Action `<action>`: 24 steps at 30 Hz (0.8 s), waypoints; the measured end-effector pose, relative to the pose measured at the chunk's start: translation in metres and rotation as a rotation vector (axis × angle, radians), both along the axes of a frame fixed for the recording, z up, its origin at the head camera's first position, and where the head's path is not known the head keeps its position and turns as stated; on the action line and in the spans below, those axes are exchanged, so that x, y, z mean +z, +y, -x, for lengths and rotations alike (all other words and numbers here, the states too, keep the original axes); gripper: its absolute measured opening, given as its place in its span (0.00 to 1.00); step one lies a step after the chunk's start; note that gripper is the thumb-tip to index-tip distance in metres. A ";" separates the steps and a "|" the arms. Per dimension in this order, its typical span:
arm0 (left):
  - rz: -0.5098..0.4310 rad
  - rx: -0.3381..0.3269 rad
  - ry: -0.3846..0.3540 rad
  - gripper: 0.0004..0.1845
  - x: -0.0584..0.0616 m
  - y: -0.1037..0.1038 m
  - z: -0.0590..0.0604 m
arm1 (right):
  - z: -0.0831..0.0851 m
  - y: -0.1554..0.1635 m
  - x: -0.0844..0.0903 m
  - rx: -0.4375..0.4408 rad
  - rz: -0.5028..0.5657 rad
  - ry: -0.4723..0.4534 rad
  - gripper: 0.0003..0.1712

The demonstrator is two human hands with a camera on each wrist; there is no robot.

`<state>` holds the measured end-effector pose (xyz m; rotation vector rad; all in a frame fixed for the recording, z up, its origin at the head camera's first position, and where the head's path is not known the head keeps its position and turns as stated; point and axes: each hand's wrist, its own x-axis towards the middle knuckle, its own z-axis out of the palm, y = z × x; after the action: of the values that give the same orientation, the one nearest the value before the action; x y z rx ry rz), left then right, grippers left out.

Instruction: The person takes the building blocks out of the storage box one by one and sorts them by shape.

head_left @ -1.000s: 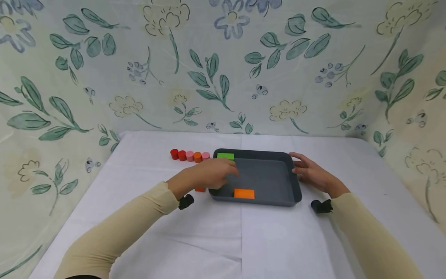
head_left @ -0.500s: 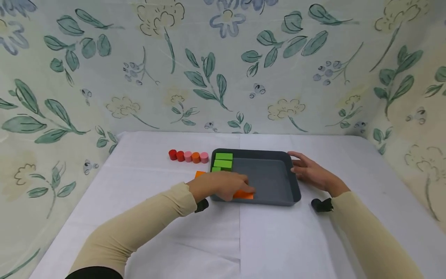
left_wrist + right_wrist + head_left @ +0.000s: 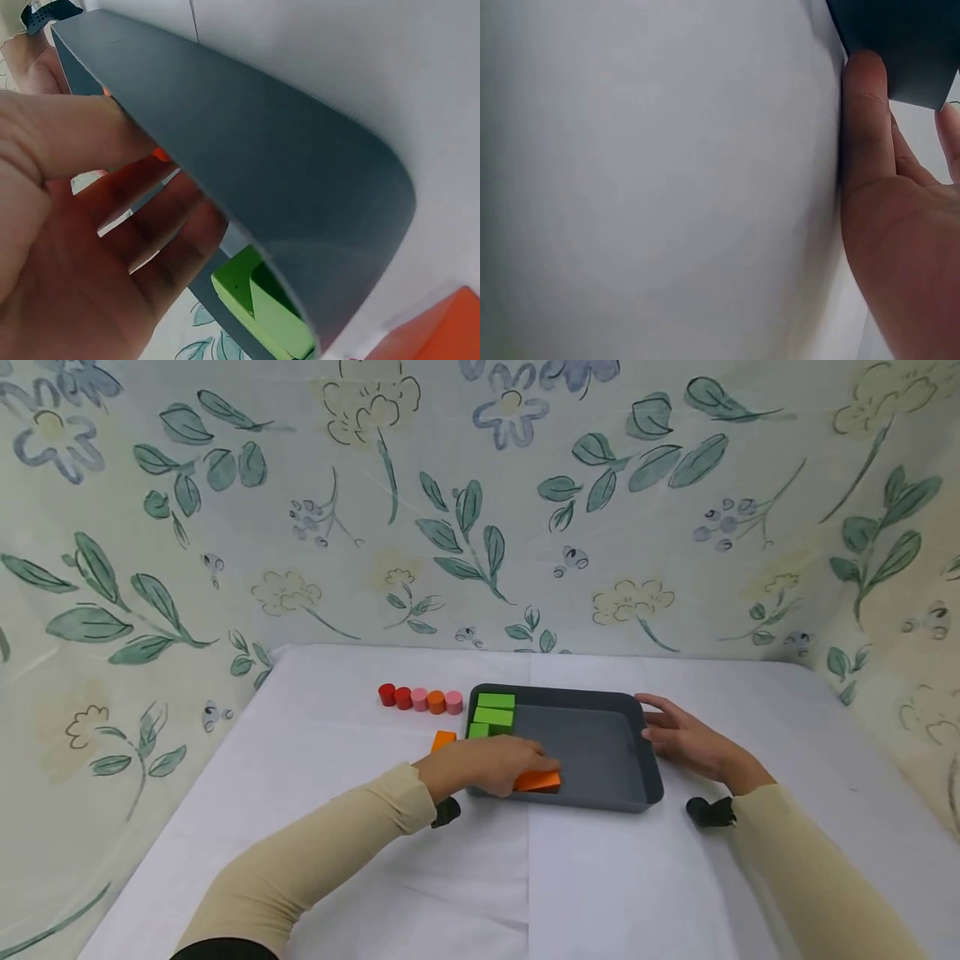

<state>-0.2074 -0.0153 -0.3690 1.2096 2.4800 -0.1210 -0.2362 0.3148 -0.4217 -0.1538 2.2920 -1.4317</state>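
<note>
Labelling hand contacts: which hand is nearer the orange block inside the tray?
Left. The left hand touches the orange block; the right hand rests against the tray wall opposite.

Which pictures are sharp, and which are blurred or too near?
Head view: sharp, evenly lit, soft shadows, grey tray clear. Left wrist view: tray wall fills the frame, left hand near and soft. Right wrist view: mostly blank white cloth, right hand blurred.

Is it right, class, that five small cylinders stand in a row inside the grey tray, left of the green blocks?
Not quite. The five small cylinders stand on the white table, outside the grey tray, left of the green blocks. The head view shows it.
</note>
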 end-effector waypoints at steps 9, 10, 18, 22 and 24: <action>-0.087 0.051 0.008 0.33 -0.004 0.003 0.005 | 0.001 0.002 0.004 0.010 -0.005 -0.016 0.47; -0.094 0.047 0.005 0.33 -0.005 0.004 0.005 | 0.000 0.002 0.003 0.009 -0.003 -0.021 0.47; -0.244 0.068 -0.022 0.32 -0.008 -0.002 0.019 | 0.000 0.001 0.005 0.011 0.006 -0.016 0.47; -0.378 0.104 -0.072 0.34 0.002 -0.015 0.023 | 0.001 0.001 0.003 0.010 0.009 -0.019 0.47; -0.452 0.134 -0.091 0.35 0.011 -0.025 0.022 | 0.001 0.000 0.003 0.003 0.012 -0.023 0.47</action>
<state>-0.2289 -0.0406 -0.3585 1.1729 2.5755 0.5442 -0.2367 0.3152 -0.4187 -0.1438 2.2638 -1.4381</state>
